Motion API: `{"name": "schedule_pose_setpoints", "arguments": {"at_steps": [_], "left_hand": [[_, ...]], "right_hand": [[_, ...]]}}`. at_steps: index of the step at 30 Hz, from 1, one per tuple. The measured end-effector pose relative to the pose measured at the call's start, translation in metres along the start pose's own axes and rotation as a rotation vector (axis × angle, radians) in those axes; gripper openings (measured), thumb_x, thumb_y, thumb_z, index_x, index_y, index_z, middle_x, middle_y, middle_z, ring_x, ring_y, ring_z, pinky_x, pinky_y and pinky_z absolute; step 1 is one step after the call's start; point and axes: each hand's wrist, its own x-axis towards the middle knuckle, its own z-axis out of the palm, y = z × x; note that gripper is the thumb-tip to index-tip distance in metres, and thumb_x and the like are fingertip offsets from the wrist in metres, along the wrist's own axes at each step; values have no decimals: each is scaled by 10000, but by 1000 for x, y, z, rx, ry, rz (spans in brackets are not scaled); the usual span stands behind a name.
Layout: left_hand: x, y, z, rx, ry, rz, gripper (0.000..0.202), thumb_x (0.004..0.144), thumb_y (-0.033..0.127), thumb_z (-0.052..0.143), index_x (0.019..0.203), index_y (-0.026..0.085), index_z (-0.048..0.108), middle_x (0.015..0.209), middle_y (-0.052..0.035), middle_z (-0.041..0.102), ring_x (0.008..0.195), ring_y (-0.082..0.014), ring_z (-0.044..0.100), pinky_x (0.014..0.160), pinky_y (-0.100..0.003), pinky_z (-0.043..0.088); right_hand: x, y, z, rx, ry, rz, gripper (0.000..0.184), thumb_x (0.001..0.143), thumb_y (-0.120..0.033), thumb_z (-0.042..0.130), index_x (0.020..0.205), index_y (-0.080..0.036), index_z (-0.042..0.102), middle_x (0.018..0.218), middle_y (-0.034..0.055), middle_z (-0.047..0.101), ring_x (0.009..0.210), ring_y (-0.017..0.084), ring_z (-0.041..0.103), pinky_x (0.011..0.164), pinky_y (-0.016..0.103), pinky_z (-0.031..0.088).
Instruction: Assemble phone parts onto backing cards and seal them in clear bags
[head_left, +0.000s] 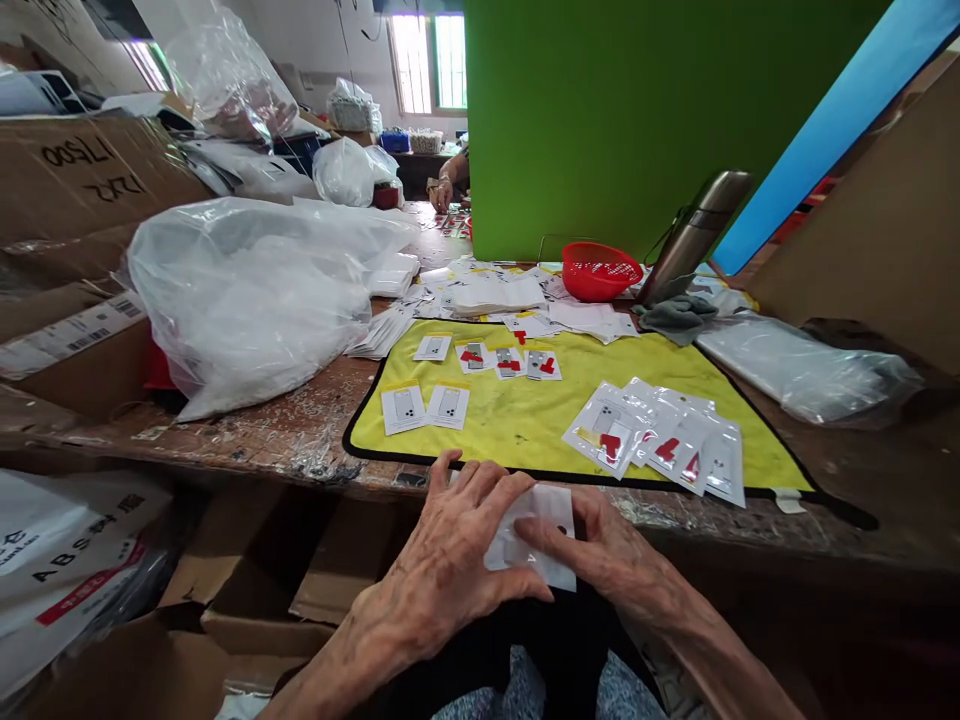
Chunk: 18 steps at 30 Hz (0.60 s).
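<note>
Near the table's front edge, above my lap, both hands hold a small white plastic pouch (556,506). My left hand (450,550) grips its left side, fingers over the top and thumb underneath. My right hand (611,550) pinches the right side, its thumb lying across the face. Beyond them is a yellow cloth (510,430) with black edging. Several filled clear pouches (652,440) overlap on its right, some showing red pieces. White cards with phone drawings (403,405) lie at left. Behind these, three cards (508,362) carry red and grey pieces.
Stacks of white cards (499,292), a red basket (600,272) and a leaning steel flask (697,235) stand behind the cloth. A big plastic bag (255,290) fills the left; clear packaging (802,365) lies right. A green panel (637,120) rises behind. Another person's hand (442,190) works farther back.
</note>
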Motion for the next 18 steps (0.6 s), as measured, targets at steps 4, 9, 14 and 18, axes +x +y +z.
{"name": "schedule_pose_setpoints", "arguments": {"at_steps": [4,9,14,18], "left_hand": [[2,-1,7,-35,47,1,383,736,388,716,1025,194,559,886,-19,688,821,-192,636,1037,-503,288],[1,-7,7,-10,73,12,254,794,324,659,1001,201,577,814,-5,698,743,-167,641,1023,-475,314],[-2,-17,0,36,186,-7,324,732,324,730,972,196,555,835,-14,684,777,-195,644,899,-439,413],[-4,-20,-3,37,252,14,436,673,352,782,998,197,538,896,-33,675,817,-208,639,831,-410,455]], "right_hand": [[4,7,-3,-1,-17,-15,286,823,-450,579,758,-174,543,670,-39,503,580,88,434,511,196,364],[5,7,-2,-118,31,8,226,835,-400,559,794,-179,541,652,-44,487,542,81,421,462,186,340],[19,-19,-33,-307,229,7,265,877,-436,466,851,-189,558,619,-34,547,535,107,527,512,220,412],[63,-36,-70,-844,602,80,202,891,-258,417,806,-177,581,744,26,644,698,151,607,656,259,443]]}}
